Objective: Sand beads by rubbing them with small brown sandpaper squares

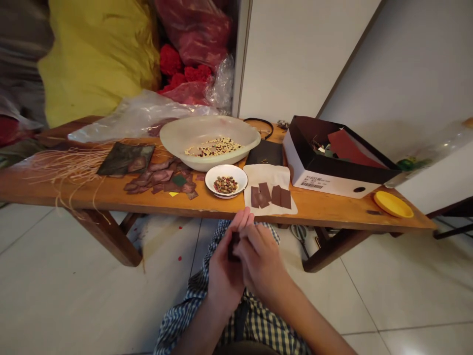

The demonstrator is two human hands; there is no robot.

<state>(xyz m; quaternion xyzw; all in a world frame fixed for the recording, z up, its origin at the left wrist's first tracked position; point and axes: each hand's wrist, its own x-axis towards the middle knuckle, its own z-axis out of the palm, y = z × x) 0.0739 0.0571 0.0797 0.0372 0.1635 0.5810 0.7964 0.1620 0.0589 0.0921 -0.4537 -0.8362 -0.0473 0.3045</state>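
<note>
My left hand (226, 268) is curled round a small dark brown piece (232, 245), much of it hidden by my fingers. The closed fingertips of my right hand (261, 254) press on the same piece from the right. Both hands are over my lap, just short of the bench's front edge. Beyond them, several flat brown pieces (277, 195) lie on a white cloth (271, 172). A small white bowl (244, 183) to its left holds mixed brown, red and yellowish beads (225, 184).
On the wooden bench (207, 213) are a large pale basin (173, 140) with cream and dark beads, a heap of brown packets (162, 176), loose strings (77, 160), an open shoebox (332, 185) and a yellow lid (393, 203). Scissors (300, 234) show below the bench.
</note>
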